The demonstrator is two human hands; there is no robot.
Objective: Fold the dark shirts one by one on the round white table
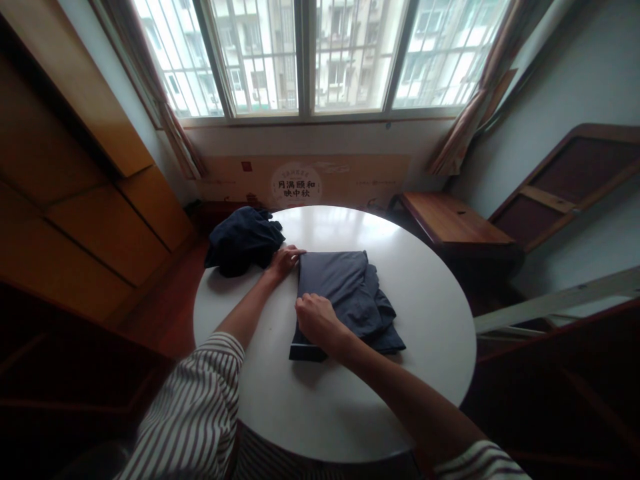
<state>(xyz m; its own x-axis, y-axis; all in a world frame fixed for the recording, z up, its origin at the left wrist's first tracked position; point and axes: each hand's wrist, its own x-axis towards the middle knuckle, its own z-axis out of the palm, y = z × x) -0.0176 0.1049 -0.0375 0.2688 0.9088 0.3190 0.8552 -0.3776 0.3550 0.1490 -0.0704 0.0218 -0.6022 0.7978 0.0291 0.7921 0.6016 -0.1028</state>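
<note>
A folded dark grey garment point(336, 275), possibly trousers, lies on the white round table point(320, 420). Its layers fan out unevenly on the right side, and a thin pale line runs along the near edge. My left hand point(286, 261) is at the garment's far left corner, its fingertips pinched on the cloth. Nearer to me, my right hand point(317, 319) rests on the left part of the garment, fingers curled closed at its left edge. Its fingertips are partly hidden. Past my left hand sits a crumpled dark navy cloth point(245, 240) at the table's rim.
Behind the table, a printed cardboard panel point(350, 177) leans below the barred window point(350, 60). A wooden bench or low table point(455, 217) stands at the back right. Wooden cabinets point(105, 227) line the left side. A pale rail point(555, 300) runs along the right.
</note>
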